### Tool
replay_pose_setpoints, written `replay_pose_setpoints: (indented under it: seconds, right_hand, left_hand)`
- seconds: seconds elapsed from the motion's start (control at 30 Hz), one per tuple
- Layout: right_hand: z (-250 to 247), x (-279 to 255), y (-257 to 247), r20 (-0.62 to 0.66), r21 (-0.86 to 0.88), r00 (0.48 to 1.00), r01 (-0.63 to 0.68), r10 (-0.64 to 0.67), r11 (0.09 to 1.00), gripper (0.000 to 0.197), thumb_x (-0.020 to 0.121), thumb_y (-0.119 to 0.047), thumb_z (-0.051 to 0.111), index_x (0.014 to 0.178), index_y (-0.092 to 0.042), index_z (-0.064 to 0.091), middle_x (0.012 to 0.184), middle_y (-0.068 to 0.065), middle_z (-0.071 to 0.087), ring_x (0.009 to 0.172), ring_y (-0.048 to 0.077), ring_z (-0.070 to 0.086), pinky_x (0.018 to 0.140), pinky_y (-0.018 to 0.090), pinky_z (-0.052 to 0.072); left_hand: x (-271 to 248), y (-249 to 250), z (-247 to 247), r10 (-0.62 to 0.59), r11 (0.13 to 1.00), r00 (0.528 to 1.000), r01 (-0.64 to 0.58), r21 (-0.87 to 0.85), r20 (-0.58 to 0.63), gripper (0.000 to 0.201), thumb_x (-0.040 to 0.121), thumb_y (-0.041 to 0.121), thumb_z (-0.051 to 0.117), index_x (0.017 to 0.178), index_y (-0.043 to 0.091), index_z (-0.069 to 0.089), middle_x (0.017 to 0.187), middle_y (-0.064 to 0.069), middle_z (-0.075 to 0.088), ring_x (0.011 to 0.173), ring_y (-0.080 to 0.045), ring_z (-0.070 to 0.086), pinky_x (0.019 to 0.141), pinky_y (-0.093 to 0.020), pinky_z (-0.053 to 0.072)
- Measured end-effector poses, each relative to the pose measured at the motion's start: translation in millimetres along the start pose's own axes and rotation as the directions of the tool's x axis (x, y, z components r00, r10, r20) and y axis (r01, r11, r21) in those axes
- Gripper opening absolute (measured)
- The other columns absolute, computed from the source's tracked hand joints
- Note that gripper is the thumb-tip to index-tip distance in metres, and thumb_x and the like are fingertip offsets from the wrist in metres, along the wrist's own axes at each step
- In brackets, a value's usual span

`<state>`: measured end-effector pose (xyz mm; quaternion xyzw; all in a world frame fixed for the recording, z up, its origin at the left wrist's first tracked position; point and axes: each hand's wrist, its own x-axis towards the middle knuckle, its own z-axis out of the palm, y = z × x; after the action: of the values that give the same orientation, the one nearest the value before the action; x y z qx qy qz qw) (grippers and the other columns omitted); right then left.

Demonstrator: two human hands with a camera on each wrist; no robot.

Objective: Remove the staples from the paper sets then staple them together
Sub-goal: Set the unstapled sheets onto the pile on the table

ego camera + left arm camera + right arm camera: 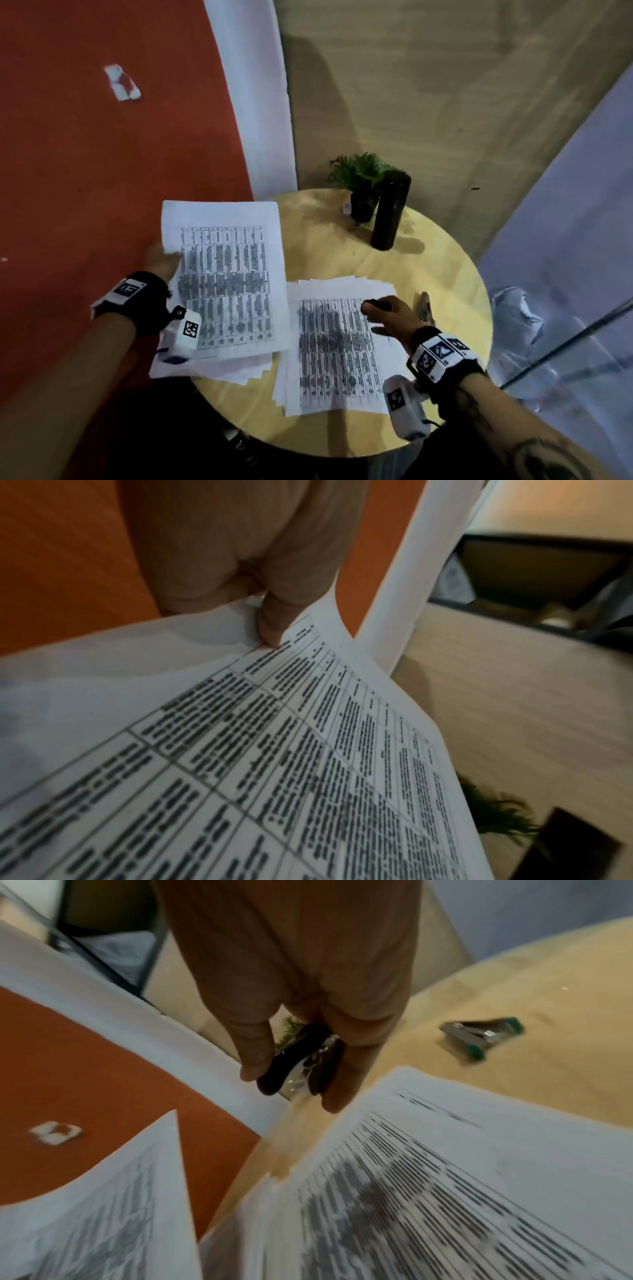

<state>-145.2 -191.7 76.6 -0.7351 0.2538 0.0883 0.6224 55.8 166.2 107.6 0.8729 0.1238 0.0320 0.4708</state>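
Gripping one printed paper set at its left margin, the left hand has its thumb curled onto the top sheet, lifting it over the counter's left edge. The right hand pinches a black staple remover between its fingers, above the second paper set lying near the counter's front edge. A green stapler lies just beside that set, toward the right edge. A black bottle and small plant stand at the far edge.
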Motion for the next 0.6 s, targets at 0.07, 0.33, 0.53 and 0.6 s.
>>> replay_pose_setpoints:
  seconds: [0.07, 0.33, 0.53, 0.6]
  right_hand:
    - [6, 14, 24, 0.011, -0.017, 0.999, -0.039, 0.040, 0.999, 0.043, 0.091, -0.017, 0.058, 0.109, 0.020, 0.051, 0.112, 0.038, 0.054, 0.091, 0.027, 0.054, 0.064, 0.027, 0.040]
    - [19, 60, 77, 0.082, -0.197, 0.992, -0.076, 0.093, 0.977, 0.044, 0.077, -0.045, 0.069, 0.059, -0.013, 0.043, 0.057, 0.003, 0.040, 0.052, 0.014, 0.037, 0.054, 0.023, 0.029]
    - [18, 69, 98, 0.103, -0.090, 0.984, -0.137, 0.146, 0.987, 0.041, 0.093, -0.022, 0.055, 0.055, -0.014, 0.042, 0.046, 0.000, 0.030, 0.031, 0.006, 0.025, 0.036, 0.015, 0.021]
    - [19, 68, 101, 0.083, -0.038, 0.986, -0.143, 0.146, 0.989, 0.041, 0.093, -0.020, 0.054, 0.055, -0.015, 0.040, 0.048, 0.001, 0.029, 0.031, 0.005, 0.025, 0.035, 0.015, 0.020]
  left_hand:
    - [8, -21, 3, -0.112, 0.989, 0.993, 0.108, 0.097, 0.032, 0.035, 0.095, -0.003, 0.046, 0.128, -0.015, 0.046, 0.130, -0.032, 0.049, 0.119, -0.046, 0.049, 0.062, -0.025, 0.048]
    - [45, -73, 29, -0.350, 0.866, 0.922, 0.251, 0.433, 0.165, 0.016, 0.094, -0.001, 0.046, 0.087, -0.008, 0.058, 0.127, -0.032, 0.051, 0.109, -0.041, 0.054, 0.080, -0.034, 0.037]
    - [90, -108, 43, -0.315, 0.778, 0.927, 0.130, 0.614, 0.202, 0.019, 0.086, 0.022, 0.064, 0.099, 0.007, 0.064, 0.122, -0.013, 0.057, 0.117, -0.027, 0.054, 0.100, -0.029, 0.042]
    - [85, -108, 48, -0.316, 0.831, 0.935, 0.192, 0.522, 0.159, 0.037, 0.085, 0.025, 0.064, 0.115, 0.004, 0.059, 0.124, -0.016, 0.056, 0.117, -0.030, 0.054, 0.099, -0.033, 0.044]
